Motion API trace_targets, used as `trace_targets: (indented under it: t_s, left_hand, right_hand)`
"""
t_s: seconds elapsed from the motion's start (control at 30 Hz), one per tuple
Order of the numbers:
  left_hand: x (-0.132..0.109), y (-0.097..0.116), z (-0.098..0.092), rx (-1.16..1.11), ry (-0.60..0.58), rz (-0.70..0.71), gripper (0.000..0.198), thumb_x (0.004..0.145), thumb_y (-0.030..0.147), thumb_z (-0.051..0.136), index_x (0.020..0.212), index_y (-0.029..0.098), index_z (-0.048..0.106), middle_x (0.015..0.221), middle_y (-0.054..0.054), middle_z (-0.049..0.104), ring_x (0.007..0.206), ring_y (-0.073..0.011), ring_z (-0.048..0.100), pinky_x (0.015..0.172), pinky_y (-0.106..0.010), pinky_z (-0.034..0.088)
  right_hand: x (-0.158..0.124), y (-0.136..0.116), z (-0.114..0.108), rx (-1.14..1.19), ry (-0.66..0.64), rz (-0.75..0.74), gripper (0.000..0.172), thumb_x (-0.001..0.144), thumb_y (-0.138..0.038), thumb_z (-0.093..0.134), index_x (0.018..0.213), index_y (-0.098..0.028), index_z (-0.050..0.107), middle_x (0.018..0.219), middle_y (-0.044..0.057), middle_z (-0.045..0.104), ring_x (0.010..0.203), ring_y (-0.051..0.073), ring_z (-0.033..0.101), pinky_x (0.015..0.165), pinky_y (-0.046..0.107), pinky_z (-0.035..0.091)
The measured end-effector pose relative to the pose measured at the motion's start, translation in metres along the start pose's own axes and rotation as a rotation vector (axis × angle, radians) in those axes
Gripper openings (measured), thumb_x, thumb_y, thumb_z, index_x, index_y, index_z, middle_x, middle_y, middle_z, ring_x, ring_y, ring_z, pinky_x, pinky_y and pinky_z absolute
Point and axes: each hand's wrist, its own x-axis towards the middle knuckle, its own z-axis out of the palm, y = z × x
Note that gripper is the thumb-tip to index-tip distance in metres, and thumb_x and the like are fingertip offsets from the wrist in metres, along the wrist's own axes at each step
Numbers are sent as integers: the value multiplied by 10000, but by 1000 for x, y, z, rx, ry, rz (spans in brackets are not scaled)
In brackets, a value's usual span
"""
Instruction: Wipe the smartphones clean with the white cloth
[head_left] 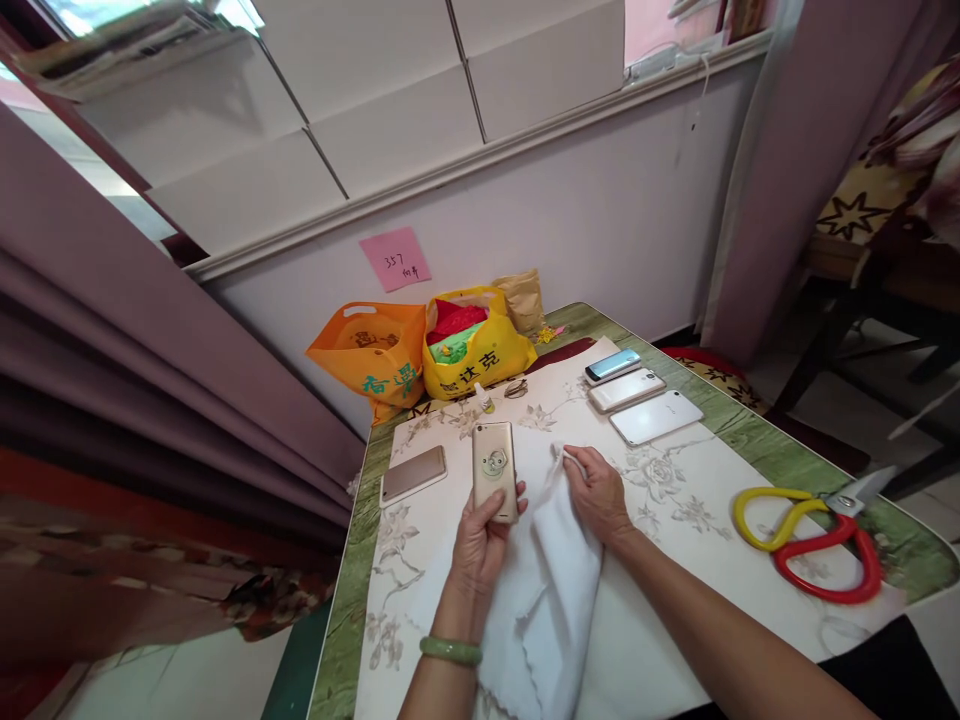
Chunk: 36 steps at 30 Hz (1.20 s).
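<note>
Pale wall stands behind a green table with a flowery cover on top, and the gold phone is up over the middle of it. One left hand grips the gold phone near its bottom end, with the thumb on its back and fingertips peeping out at its right edge. Just to the right of the gold phone, the right hand pinches the top of a white cloth, which hangs in soft folds. I think the gold phone could slip and bump down, because only its bottom part is held and its back looks smooth. The white cloth could slide away too, since just a small bit seems pinched. The gold phone looks thin and shiny, with round corners, and its back faces up. On that back is a roundish thing, a bit like a little face. A flat phone lies left of the gold phone. Three more phones lie to its right, and big scissors rest even farther right. Beyond the gold phone stand an orange bag and a yellow bag.
</note>
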Motion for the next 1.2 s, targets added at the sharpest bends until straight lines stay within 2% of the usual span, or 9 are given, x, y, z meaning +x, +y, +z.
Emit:
trace_targets:
  t_s: [0.23,0.33,0.43,0.6,0.77,0.87,0.97,1.1,1.2]
  left_hand:
    - [-9,-30,0,-255,19,-116,427,779,109,661,1191,215,628,1256,-86,651,1096,-259,651,953,-419,541]
    - [-12,-30,0,-331,-11,-188,390,861,210,604,1250,184,593,1271,-130,637,1134,-314,623,947,-506,522]
    - [-14,-29,3,-370,-16,-247,438,901,373,556,1271,140,577,1252,-172,639,1099,-343,635,872,-490,547]
    - [-16,-26,1,-378,-35,-264,384,890,278,549,1263,195,583,1249,-139,645,1130,-356,614,894,-522,512]
    - [-16,-15,-2,-340,-219,-367,377,849,203,540,1221,242,593,1243,-117,647,1144,-368,602,922,-596,463]
    - [-14,-11,0,-245,-195,-445,349,876,304,548,1187,157,603,1127,-167,687,1027,-341,658,869,-559,503]
    - [-10,-11,3,-141,-144,-489,360,867,364,587,1151,143,609,1002,-148,716,903,-322,691,787,-518,542]
    - [-7,-11,4,-93,-170,-517,329,858,323,605,1142,156,612,973,-120,717,846,-297,699,753,-490,556]
    - [-8,-10,4,-99,-154,-528,291,855,302,607,1094,138,631,942,-104,719,789,-261,695,718,-456,568]
  right_hand:
    - [-1,-5,-4,53,-28,31,320,931,-402,452,1037,-207,682,1002,66,692,916,211,642,848,330,481]
    - [-2,-8,-6,90,-13,99,347,932,-448,429,1043,-204,650,980,65,693,883,217,636,818,331,472]
    - [-3,-8,-8,96,38,199,357,934,-476,397,1060,-202,589,896,52,678,782,215,618,742,328,457]
    - [-3,-1,-9,177,151,259,340,935,-476,366,1025,-200,544,881,50,644,796,217,587,746,330,448]
    - [-4,-4,-9,238,91,206,314,941,-449,399,1038,-204,569,862,27,650,770,191,581,735,302,455]
    - [-3,-8,-8,243,13,156,318,943,-443,423,1027,-205,617,845,23,670,762,183,594,731,291,468]
    - [-1,-10,-7,244,28,95,313,930,-434,464,1012,-200,656,940,47,691,859,197,620,792,307,485]
    - [0,-12,-7,215,73,1,273,922,-400,503,991,-212,688,982,63,685,930,205,628,854,338,496]
    - [-2,-19,-8,157,7,-130,231,911,-369,543,1008,-239,707,1048,70,676,998,212,618,916,372,484]
